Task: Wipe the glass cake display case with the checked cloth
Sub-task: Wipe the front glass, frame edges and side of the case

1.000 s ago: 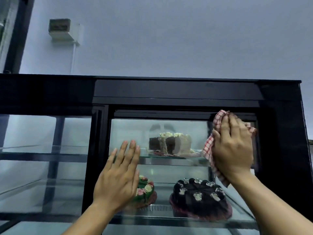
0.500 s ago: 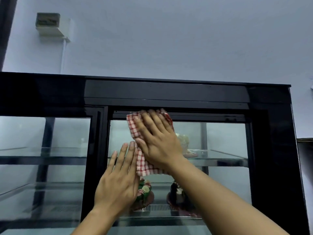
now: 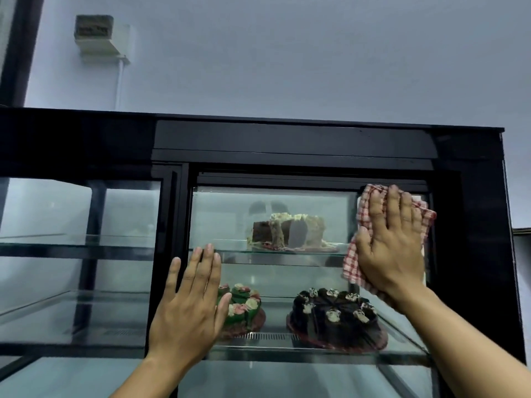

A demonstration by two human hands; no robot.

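The black-framed glass cake display case point(image 3: 287, 145) fills the view ahead. My right hand point(image 3: 392, 248) presses the red-and-white checked cloth point(image 3: 352, 259) flat against the glass door's upper right corner. The cloth shows around my fingers and below my palm. My left hand point(image 3: 191, 308) lies flat with fingers spread on the lower left of the same glass pane point(image 3: 275, 280), next to its black frame post, holding nothing.
Behind the glass, a cut chocolate cake point(image 3: 287, 234) sits on the upper shelf. A green flowered cake point(image 3: 244, 305) and a dark round cake point(image 3: 336, 317) sit on the lower shelf. Bare glass shelves point(image 3: 77, 242) lie to the left. A white box point(image 3: 97, 33) hangs on the wall.
My right hand has swept the cloth from the pane's top left, beside my left hand, back across to the top right corner. My left hand has stayed in place.
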